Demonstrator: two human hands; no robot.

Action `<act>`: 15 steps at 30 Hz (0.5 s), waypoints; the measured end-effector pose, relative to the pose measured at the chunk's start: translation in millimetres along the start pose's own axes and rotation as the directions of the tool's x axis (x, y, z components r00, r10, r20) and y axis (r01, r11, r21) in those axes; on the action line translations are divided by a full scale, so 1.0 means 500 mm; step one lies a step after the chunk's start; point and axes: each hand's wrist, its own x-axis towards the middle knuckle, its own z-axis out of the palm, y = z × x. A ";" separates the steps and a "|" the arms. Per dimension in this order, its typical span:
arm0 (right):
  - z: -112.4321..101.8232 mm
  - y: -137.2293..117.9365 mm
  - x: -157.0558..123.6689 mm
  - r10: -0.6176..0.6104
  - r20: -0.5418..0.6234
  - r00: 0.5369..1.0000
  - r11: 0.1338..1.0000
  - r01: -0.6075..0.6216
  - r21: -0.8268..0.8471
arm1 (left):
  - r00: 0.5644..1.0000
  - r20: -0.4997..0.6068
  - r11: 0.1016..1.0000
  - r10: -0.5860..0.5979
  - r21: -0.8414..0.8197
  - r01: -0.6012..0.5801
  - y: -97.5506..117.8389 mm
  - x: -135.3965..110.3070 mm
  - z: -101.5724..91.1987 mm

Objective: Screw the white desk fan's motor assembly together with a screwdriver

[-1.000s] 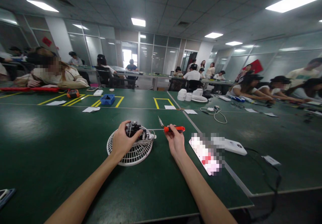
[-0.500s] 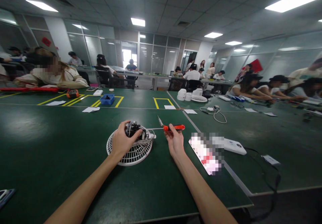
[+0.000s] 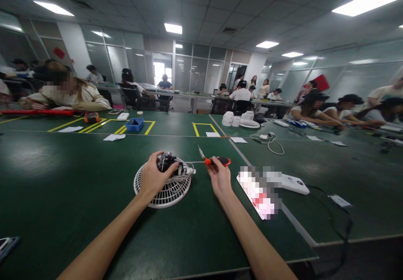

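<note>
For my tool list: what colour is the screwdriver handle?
The screwdriver handle is orange-red; the head view shows it.

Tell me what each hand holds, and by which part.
Left hand grips the black motor on the white fan grille by its near side. Right hand pinches the screwdriver by its orange handle.

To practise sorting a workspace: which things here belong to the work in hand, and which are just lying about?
In hand: left hand, fan motor, white fan grille, right hand, orange-handled screwdriver.
Lying about: blue bin, white charger cable, white box, paper slip.
</note>
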 end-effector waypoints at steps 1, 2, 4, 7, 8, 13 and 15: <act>0.001 0.000 -0.001 0.007 0.000 1.000 1.000 -0.007 0.004 | 1.000 -0.002 1.000 0.002 0.000 -0.002 0.000 0.000 0.000; 0.001 -0.001 -0.001 0.012 -0.002 1.000 1.000 -0.012 0.006 | 1.000 -0.003 1.000 0.004 0.000 -0.004 0.001 0.000 0.000; 0.003 -0.002 -0.003 0.021 -0.007 1.000 1.000 -0.021 -0.002 | 1.000 0.000 1.000 0.003 -0.003 -0.003 0.000 0.000 0.001; 0.005 -0.004 -0.006 0.011 -0.023 1.000 0.999 -0.012 -0.029 | 1.000 0.002 1.000 0.003 -0.008 -0.003 -0.001 -0.001 0.002; 0.005 -0.004 -0.006 0.002 -0.035 0.999 0.999 -0.004 -0.045 | 1.000 0.002 1.000 0.005 -0.009 -0.005 -0.002 -0.001 0.002; 0.003 -0.004 -0.004 -0.023 -0.043 0.999 0.995 0.019 -0.096 | 1.000 0.003 1.000 0.005 -0.015 -0.005 -0.003 -0.001 0.001; 0.002 -0.003 -0.002 -0.033 -0.025 0.999 0.996 0.031 -0.081 | 1.000 0.003 1.000 0.002 -0.011 -0.002 -0.002 0.000 0.000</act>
